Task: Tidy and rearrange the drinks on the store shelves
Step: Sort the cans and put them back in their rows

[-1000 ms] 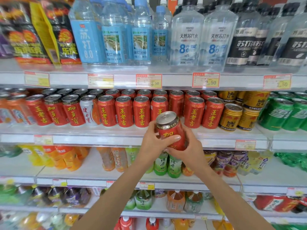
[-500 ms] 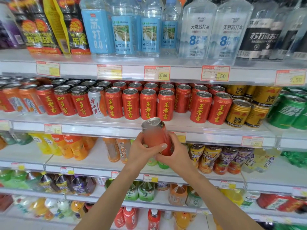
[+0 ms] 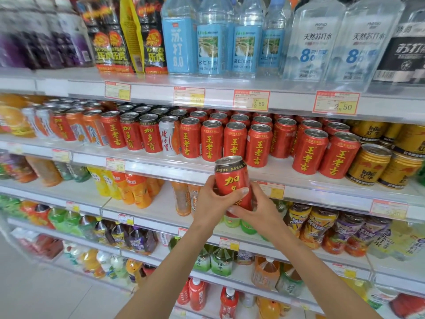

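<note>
Red can (image 3: 231,178) held tilted, top leaning left, in front of the can shelf (image 3: 147,162), just below its front row. Left hand (image 3: 212,200) wraps the side, thumb across the label. Right hand (image 3: 262,211) curls round the lower right. Judged: rigid, smooth metal, probably full and weighty, dents if squeezed; grip mid-body. Matching cans (image 3: 130,134) stand further left.

Red can (image 3: 232,180), gripped by left hand (image 3: 212,201) and right hand (image 3: 262,211), has dropped from the can row (image 3: 234,142) to the shelf edge (image 3: 161,167)
</note>
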A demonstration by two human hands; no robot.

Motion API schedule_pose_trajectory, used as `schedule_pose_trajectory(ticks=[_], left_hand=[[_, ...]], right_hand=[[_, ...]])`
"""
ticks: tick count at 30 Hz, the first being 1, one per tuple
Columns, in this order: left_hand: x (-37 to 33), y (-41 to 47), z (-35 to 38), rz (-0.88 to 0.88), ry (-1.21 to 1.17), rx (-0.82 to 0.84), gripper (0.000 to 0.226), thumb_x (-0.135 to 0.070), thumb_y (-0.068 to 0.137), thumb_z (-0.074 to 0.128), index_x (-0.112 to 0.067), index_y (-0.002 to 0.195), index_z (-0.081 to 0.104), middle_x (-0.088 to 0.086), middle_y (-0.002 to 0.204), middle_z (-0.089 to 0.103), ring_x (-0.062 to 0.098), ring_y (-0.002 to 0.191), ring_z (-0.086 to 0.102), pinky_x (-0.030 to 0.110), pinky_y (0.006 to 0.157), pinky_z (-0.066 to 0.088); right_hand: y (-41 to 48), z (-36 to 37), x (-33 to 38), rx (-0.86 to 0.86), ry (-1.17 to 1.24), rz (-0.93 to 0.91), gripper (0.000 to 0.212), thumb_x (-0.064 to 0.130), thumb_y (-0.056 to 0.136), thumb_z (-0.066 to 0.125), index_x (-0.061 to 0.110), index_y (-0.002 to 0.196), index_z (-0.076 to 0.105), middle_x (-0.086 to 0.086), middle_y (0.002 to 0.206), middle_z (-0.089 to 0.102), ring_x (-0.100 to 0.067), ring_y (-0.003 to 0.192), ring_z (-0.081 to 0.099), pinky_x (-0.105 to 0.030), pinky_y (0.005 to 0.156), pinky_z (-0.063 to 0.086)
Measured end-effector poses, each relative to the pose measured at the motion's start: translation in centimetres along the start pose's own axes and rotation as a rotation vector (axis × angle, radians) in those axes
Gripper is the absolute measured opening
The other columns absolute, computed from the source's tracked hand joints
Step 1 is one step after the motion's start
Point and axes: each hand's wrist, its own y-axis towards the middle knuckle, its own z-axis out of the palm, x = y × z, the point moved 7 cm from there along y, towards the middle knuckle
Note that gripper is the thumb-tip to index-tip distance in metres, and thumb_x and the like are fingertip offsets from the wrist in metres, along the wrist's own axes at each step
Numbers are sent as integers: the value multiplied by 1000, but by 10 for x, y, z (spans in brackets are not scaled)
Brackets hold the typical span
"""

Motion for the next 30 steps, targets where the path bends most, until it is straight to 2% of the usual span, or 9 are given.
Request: schedule_pose_trajectory(ticks=[5,9,12,17,20,23,26,28,30], left_hand=[[1,-11,-11,8,-21,-117,64,-49,45,78,-26,101,58,-3,93,68,14,86,67,37,78,57],[0,-18,-37,24,-37,-259,49,-42,54,79,-30,95,55,-1,94,66,15,87,66,32,76,56],[-2,-22,-62,46,-22,-361,46,-35,63,82,-27,98,53,0,94,64,15,86,64,32,76,54],[-3,-21,-101,83,-4,-455,53,-47,58,75,-29,103,53,4,101,62,17,89,63,30,71,54],[-5,-19,-121,105,7,-482,60,-48,60,72,-21,110,53,5,101,61,16,88,62,23,66,50],[-6,-18,-139,113,0,-497,62,-48,60,71,-19,112,52,2,98,62,15,89,62,22,67,50],[-3,-15,-157,105,-6,-468,63,-51,57,74,-22,109,53,3,98,63,18,89,64,30,72,54],[0,-14,-168,102,-2,-448,68,-57,52,73,-24,108,54,4,99,64,19,89,64,33,74,55],[2,-13,-179,100,4,-433,67,-55,53,73,-24,109,54,3,98,64,19,89,65,32,72,56]], right_hand=[[-3,2,-1,22,-51,-22,56,26,77,73,37,124,43,17,110,60,13,94,57,-6,75,46],[-5,-3,-6,37,-69,-20,49,29,82,67,33,127,46,11,109,62,5,93,59,-8,75,45],[-3,-5,-6,36,-96,-34,40,28,85,65,33,122,50,12,105,64,1,93,59,-11,77,45],[12,4,7,-4,-131,-79,27,18,88,62,26,113,58,12,93,65,-4,86,57,-5,72,41],[35,19,24,-32,-215,-126,22,17,89,61,23,110,60,14,91,65,-5,88,57,-15,79,44],[73,41,55,-99,-434,-311,27,18,88,62,18,114,59,3,103,65,-13,99,55,-31,89,45],[120,72,93,-133,-693,-452,42,27,88,61,13,126,52,-6,121,58,-23,116,45,-33,98,35],[155,96,111,-129,-862,-478,55,35,89,58,10,135,42,-10,134,48,-27,126,36,-34,106,26],[190,116,117,-122,-1010,-430,68,44,87,56,8,140,33,-14,141,40,-30,133,29,-40,111,22]])
